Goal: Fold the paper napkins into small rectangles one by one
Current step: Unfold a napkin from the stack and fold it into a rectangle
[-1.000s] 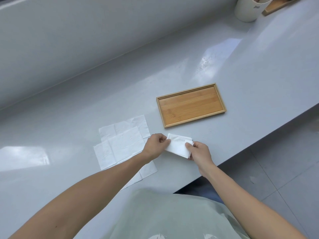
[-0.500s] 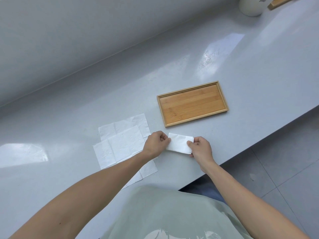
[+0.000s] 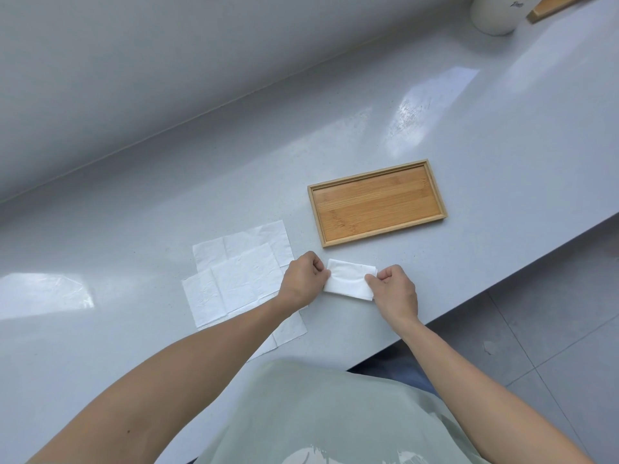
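Observation:
A white paper napkin (image 3: 348,279), folded into a small rectangle, lies flat on the grey counter just in front of the wooden tray. My left hand (image 3: 303,277) pinches its left end and my right hand (image 3: 395,289) pinches its right end, both with fingers curled. To the left, several unfolded white napkins (image 3: 234,279) lie spread and overlapping on the counter; my left forearm covers their near right part.
An empty bamboo tray (image 3: 376,202) sits on the counter just beyond the folded napkin. A white cup (image 3: 495,13) and a wooden board (image 3: 552,6) stand at the far right corner. The counter's edge (image 3: 502,283) runs diagonally on the right, with tiled floor below.
The napkin was held slightly raised and tilted between my hands; now it lies flat and stretched into a neat rectangle. Both hands have stayed at its ends.

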